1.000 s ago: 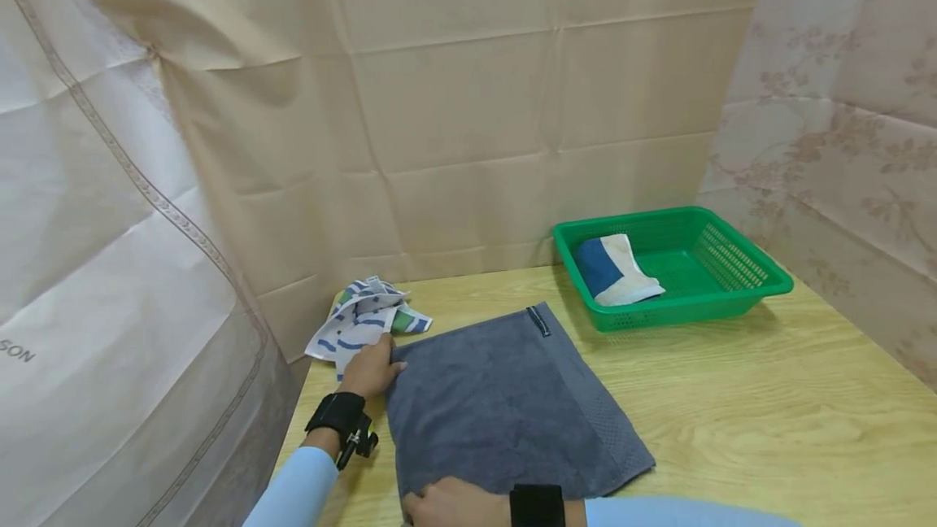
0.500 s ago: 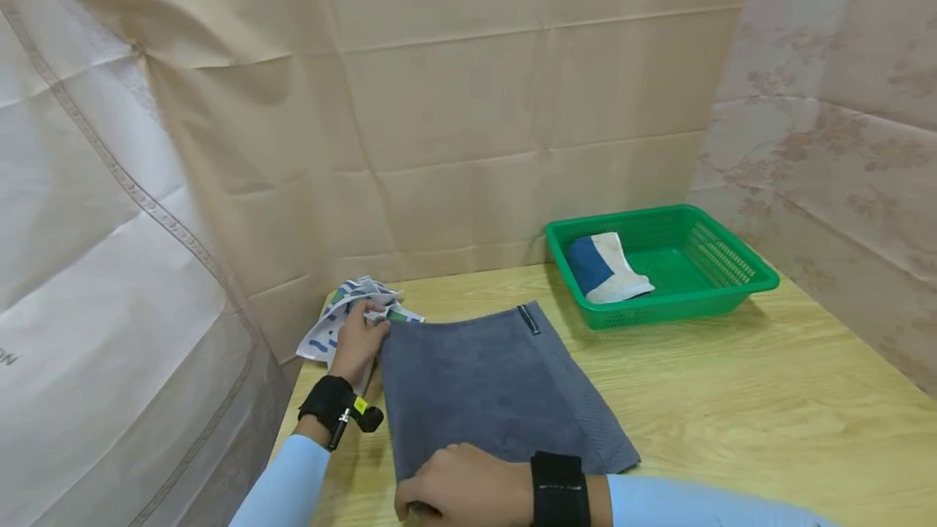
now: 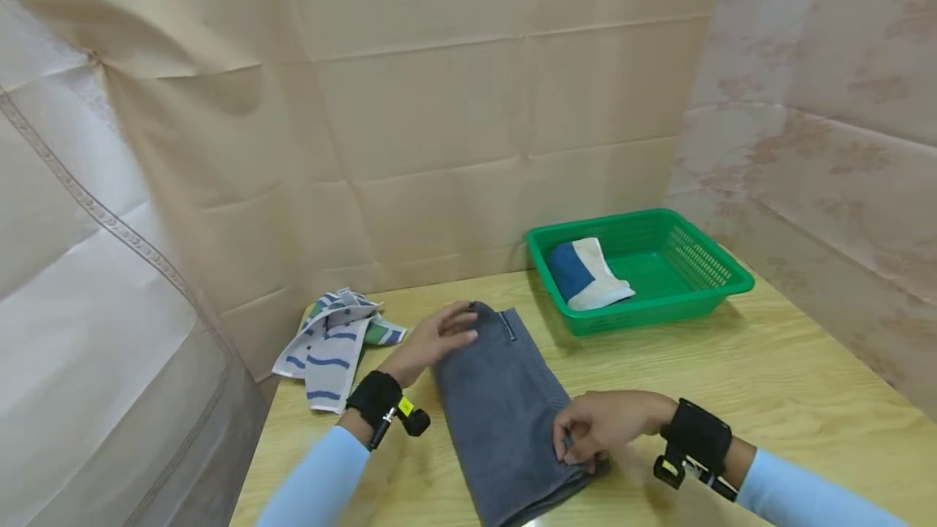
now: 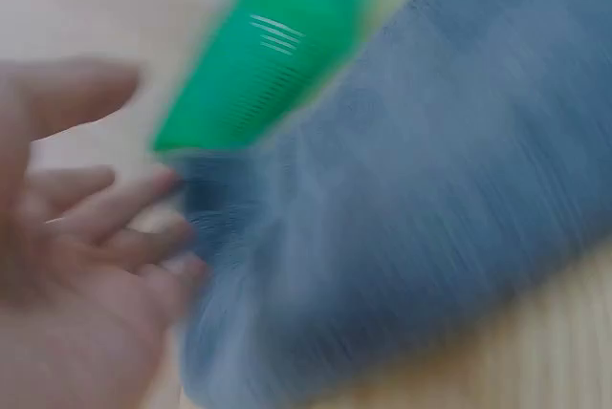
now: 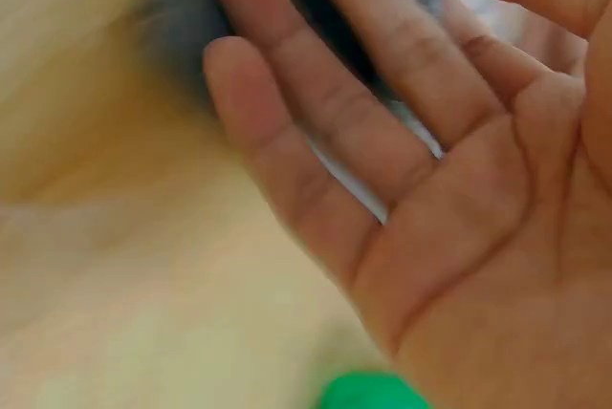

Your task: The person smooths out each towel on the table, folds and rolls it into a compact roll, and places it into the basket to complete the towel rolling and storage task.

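A grey towel (image 3: 494,409) lies on the table, folded over into a long narrow shape that slants toward me. At its far left corner is my left hand (image 3: 432,340), thumb apart from the fingers. The left wrist view, though blurred, shows the relaxed fingers (image 4: 143,237) touching the towel's edge. My right hand (image 3: 603,421) rests at the towel's near right edge, looking bent in the head view. From the right wrist, its fingers (image 5: 325,103) appear loosely extended and spread, with dark cloth just behind the tips.
A striped white, blue and green cloth (image 3: 333,352) lies crumpled at the table's left edge. At the back right stands a green basket (image 3: 662,311) holding a folded blue and white cloth (image 3: 589,275). Beige curtains (image 3: 417,120) hang behind the table.
The towel's left side has been brought over to the right, halving its width. Both hands have moved rightward with it. The striped cloth is now uncovered by the left hand.
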A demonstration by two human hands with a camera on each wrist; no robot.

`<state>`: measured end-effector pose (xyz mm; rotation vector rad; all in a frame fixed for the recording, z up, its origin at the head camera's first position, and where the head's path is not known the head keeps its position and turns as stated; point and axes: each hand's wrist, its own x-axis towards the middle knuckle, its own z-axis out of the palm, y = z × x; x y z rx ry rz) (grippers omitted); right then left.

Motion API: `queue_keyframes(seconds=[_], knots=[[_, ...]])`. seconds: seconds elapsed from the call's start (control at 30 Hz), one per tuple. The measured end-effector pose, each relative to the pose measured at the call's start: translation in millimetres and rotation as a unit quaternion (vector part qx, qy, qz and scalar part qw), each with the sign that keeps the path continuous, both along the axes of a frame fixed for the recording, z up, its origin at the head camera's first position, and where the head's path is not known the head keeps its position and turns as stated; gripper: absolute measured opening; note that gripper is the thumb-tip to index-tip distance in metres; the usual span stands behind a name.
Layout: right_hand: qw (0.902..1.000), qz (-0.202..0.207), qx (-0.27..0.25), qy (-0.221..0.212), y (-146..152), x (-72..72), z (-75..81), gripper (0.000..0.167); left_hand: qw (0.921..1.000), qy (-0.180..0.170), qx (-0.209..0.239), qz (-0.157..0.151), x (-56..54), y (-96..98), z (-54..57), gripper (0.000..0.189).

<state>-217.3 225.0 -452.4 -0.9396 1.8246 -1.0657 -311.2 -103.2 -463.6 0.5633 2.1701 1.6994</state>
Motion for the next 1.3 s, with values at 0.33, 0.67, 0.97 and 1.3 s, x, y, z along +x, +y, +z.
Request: queue_keyframes(seconds=[0.33, 0.67, 0.97, 1.3], knots=[[0.9996, -0.019, 0.001, -0.022, 2, -1.4, -25.2, 0.011, 0.9321, 0.138, -0.304, -0.14, 9.4, -11.9, -35.2, 0.086], [0.9968, 0.029, -0.042, -0.062, -35, 14.5, -37.0, 0.014, 0.9204, 0.119, -0.35, -0.128, 14.2, -36.9, -23.3, 0.099], [0.9863, -0.143, -0.04, 0.071, -84, -14.2, -33.9, 0.02, 0.9185, 0.131, -0.349, -0.131, 19.0, -43.8, -16.1, 0.102], [0.8955, -0.387, 0.053, 0.213, -136, -91.7, -47.0, 0.057, 0.9154, 0.169, -0.364, -0.033, 10.2, -37.4, -27.5, 0.079]])
